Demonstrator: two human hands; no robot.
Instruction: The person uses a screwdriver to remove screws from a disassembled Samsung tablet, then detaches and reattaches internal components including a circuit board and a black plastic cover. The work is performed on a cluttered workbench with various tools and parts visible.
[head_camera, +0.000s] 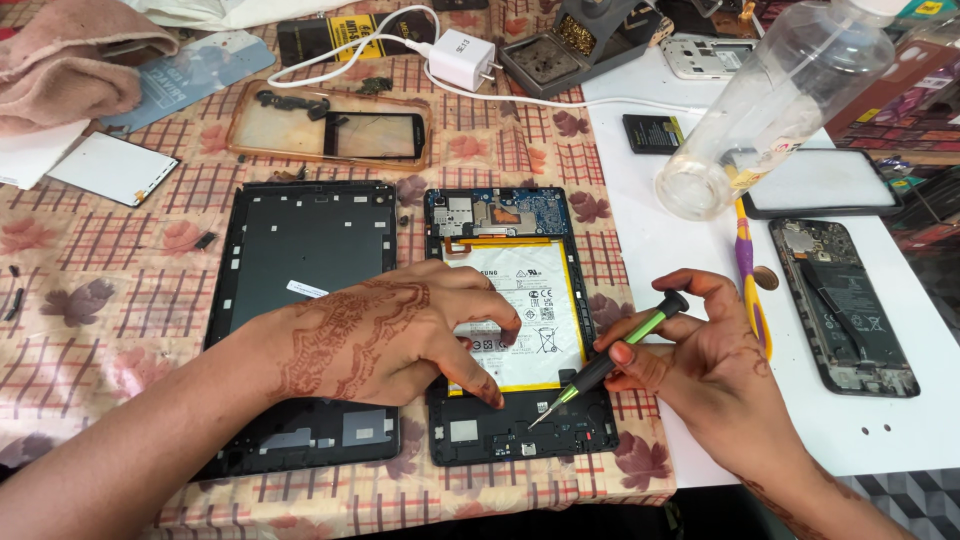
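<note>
The table (120, 255) is covered w/ a checked floral cloth (pink & beige); a white mat (690, 250) is laid at right; grey patterned floor (900, 495) is glimpsed btm right.

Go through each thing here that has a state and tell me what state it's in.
Opened tablet: back off, white battery exposed.
Black back cover: removed, lying inside up.
Green-and-black screwdriver: held by right hand, tip on tablet.
Left hand: pressing the battery.
Clear plastic bottle: tipped over.

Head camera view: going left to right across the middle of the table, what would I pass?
Detached black back cover → opened tablet with its white battery → green-and-black screwdriver in the right hand → purple toothbrush → opened phone.
</note>
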